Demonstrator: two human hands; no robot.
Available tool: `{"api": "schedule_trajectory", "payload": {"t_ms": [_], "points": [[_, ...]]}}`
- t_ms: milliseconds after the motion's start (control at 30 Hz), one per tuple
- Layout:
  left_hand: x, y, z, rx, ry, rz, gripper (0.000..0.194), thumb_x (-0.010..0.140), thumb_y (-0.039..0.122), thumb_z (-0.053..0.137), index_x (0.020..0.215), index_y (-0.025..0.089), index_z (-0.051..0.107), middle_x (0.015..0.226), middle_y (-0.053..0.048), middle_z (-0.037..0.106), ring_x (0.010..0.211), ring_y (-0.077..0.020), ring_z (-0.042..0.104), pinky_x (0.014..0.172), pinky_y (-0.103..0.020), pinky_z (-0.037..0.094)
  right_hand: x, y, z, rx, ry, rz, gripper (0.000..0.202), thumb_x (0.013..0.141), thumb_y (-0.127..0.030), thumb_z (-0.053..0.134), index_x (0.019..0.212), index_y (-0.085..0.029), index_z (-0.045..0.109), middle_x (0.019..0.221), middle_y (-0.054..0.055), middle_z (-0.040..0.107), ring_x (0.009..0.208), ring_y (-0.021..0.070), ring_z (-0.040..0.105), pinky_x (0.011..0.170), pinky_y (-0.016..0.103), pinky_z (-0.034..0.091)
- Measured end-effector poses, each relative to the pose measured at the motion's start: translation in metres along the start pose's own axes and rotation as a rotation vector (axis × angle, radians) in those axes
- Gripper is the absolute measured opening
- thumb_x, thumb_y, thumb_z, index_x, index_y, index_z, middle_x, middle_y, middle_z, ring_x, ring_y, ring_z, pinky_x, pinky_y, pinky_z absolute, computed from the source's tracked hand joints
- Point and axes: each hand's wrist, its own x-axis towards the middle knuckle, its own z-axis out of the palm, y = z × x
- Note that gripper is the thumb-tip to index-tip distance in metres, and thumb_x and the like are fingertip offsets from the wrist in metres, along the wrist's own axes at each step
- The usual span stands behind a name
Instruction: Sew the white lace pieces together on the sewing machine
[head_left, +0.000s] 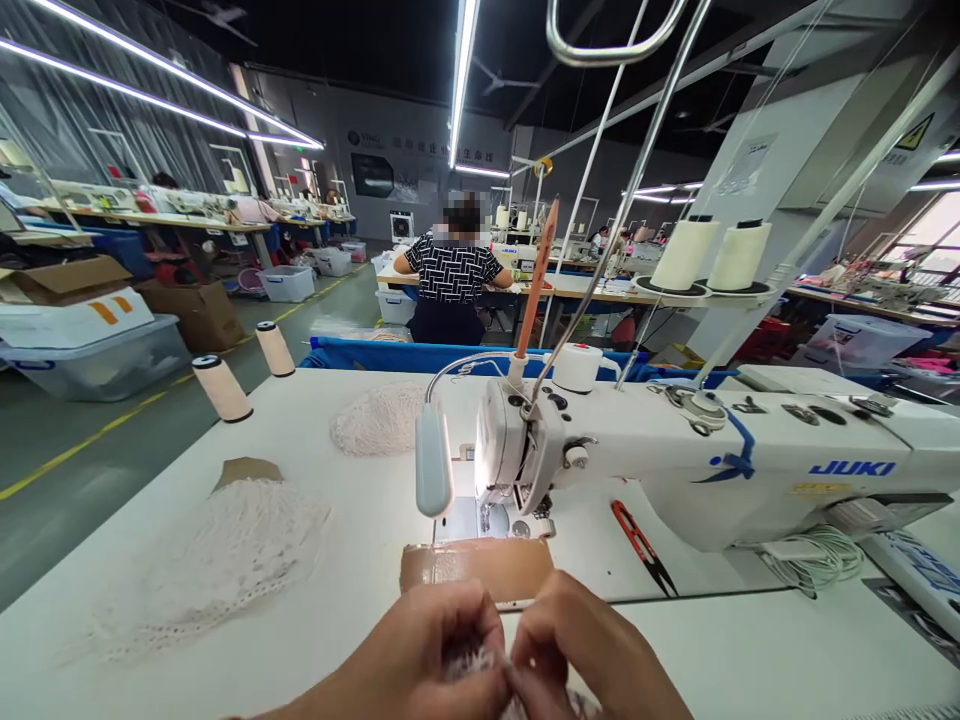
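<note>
Pale lacy fabric (471, 662) sits pinched between both hands (427, 635).

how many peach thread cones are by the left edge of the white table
2. The nearer cone leans at the left edge of the white table; the farther cone is beyond it, slightly right. Neither is hidden.

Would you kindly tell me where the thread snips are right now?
In the head view, the thread snips lie right of centre on the white work surface, below the arm of the JUKI sewing machine and beyond the right hand.
</note>
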Motion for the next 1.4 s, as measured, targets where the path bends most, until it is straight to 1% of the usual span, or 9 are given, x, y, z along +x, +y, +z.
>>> {"api": "schedule_trajectory", "payload": {"t_ms": [133, 267, 433, 567, 700, 800, 1033, 1167, 1400], "points": [[0.032, -0.019, -0.004, 0.387, 0.236, 0.086, 0.022, 0.091, 0.031, 0.056, 0.073, 0.021, 0.050, 0.079, -0.003, 0.064, 0.078, -0.0214, 0.058, 0.071, -0.032, 0.045, 0.026, 0.025, 0.022, 0.007, -0.154, 0.267, 0.021, 0.088, -0.006, 0.062, 0.079, -0.024, 0.057, 0.075, -0.003, 0.065, 0.070, 0.0163, 0.065, 0.062, 0.024, 0.050], [0.048, -0.043, -0.008, 0.758, 0.424, 0.295, 0.001, 0.087, 0.019, 0.061, 0.086, 0.020, 0.061, 0.091, -0.007, 0.066, 0.081, -0.0256, 0.059, 0.071, -0.036, 0.046, 0.041, 0.048, 0.044, -0.080, -0.153, 0.346, 0.022, 0.089, -0.005, 0.060, 0.078, -0.025, 0.058, 0.076, -0.002, 0.067, 0.071, 0.0190, 0.066, 0.061, 0.026, 0.048], [0.045, -0.053, -0.011, 0.861, 0.361, 0.578, 0.021, 0.098, 0.007, 0.055, 0.089, 0.020, 0.069, 0.090, -0.004, 0.072, 0.080, -0.0227, 0.064, 0.073, -0.037, 0.048, 0.042, 0.058, 0.046, -0.127, -0.137, 0.347, 0.019, 0.093, -0.010, 0.063, 0.082, -0.025, 0.062, 0.079, -0.001, 0.068, 0.078, 0.0212, 0.069, 0.065, 0.027, 0.049], [0.044, -0.057, -0.011, 0.820, 0.310, 0.538, 0.023, 0.099, 0.008, 0.056, 0.097, 0.019, 0.076, 0.094, -0.006, 0.075, 0.082, -0.0246, 0.068, 0.075, -0.039, 0.053, 0.035, 0.056, 0.031, -0.156, -0.145, 0.285, 0.010, 0.096, -0.015, 0.066, 0.096, -0.024, 0.068, 0.091, 0.002, 0.073, 0.084, 0.0236, 0.070, 0.070, 0.031, 0.053], [0.045, -0.057, -0.010, 0.827, 0.316, 0.532, 0.024, 0.099, 0.008, 0.056, 0.096, 0.019, 0.078, 0.092, -0.007, 0.073, 0.079, -0.0246, 0.068, 0.073, -0.039, 0.055, 0.024, 0.052, 0.023, -0.189, -0.119, 0.048, 0.023, 0.102, -0.013, 0.054, 0.114, -0.024, 0.069, 0.102, 0.006, 0.073, 0.090, 0.0252, 0.069, 0.076, 0.035, 0.055], [0.045, -0.055, -0.011, 0.845, 0.332, 0.544, 0.023, 0.099, 0.009, 0.056, 0.090, 0.019, 0.075, 0.089, -0.007, 0.072, 0.077, -0.0241, 0.067, 0.071, -0.039, 0.055, 0.020, 0.053, 0.026, -0.186, -0.133, -0.059, 0.027, 0.103, -0.010, 0.048, 0.113, -0.022, 0.069, 0.107, 0.008, 0.073, 0.085, 0.0239, 0.067, 0.072, 0.034, 0.053], [0.043, -0.064, -0.005, 0.903, 0.351, 0.541, 0.018, 0.093, 0.012, 0.064, 0.108, 0.020, 0.071, 0.100, -0.010, 0.073, 0.082, -0.0288, 0.070, 0.072, -0.044, 0.058, 0.025, 0.058, 0.029, -0.214, -0.156, -0.004, 0.029, 0.103, -0.011, 0.046, 0.113, -0.024, 0.071, 0.109, 0.007, 0.075, 0.092, 0.0260, 0.068, 0.079, 0.037, 0.055], [0.048, -0.076, 0.002, 0.908, 0.471, 0.561, 0.018, 0.087, 0.012, 0.064, 0.103, 0.021, 0.068, 0.106, -0.012, 0.072, 0.085, -0.0306, 0.068, 0.071, -0.045, 0.057, 0.030, 0.055, 0.027, -0.215, -0.140, 0.014, 0.031, 0.103, -0.012, 0.048, 0.115, -0.026, 0.073, 0.114, 0.006, 0.077, 0.095, 0.0266, 0.069, 0.080, 0.037, 0.056], [0.049, -0.069, 0.001, 0.955, 0.430, 0.529, 0.015, 0.087, 0.016, 0.067, 0.101, 0.018, 0.070, 0.109, -0.013, 0.074, 0.086, -0.0320, 0.069, 0.072, -0.047, 0.061, 0.037, 0.054, 0.022, -0.284, -0.090, 0.007, 0.033, 0.101, -0.011, 0.051, 0.119, -0.024, 0.075, 0.114, 0.008, 0.079, 0.101, 0.0303, 0.071, 0.084, 0.041, 0.060]]}}
